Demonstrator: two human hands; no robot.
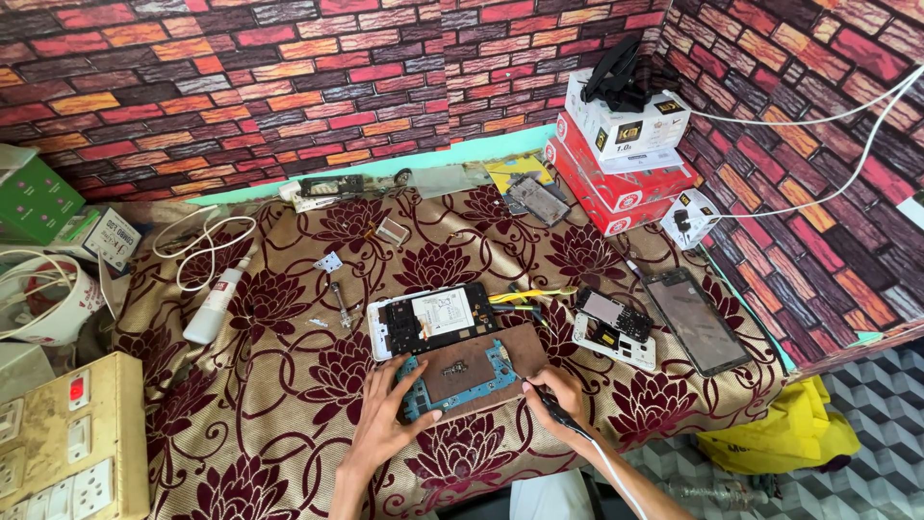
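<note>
A floral cloth-covered table (289, 385) carries the work. Near its front edge lies a brown board (486, 371) over a blue circuit board (423, 395); the circuit board looks light, thin, stiff and fragile, best held by its edges. The left hand (385, 424) presses spread fingers on it. The right hand (558, 395) pinches 1 soldering iron (563, 414), pen-style.

Hidden, cropped and too small to read

The left hand (385, 414) covers the near left corner of the blue circuit board (452, 380); the right hand (556, 393) hides most of the black tool (563, 416), whose tip is too small to make out. Both forearms run off the bottom edge. The switch panel (67, 443) and green box (34, 197) are cropped at the left.
</note>
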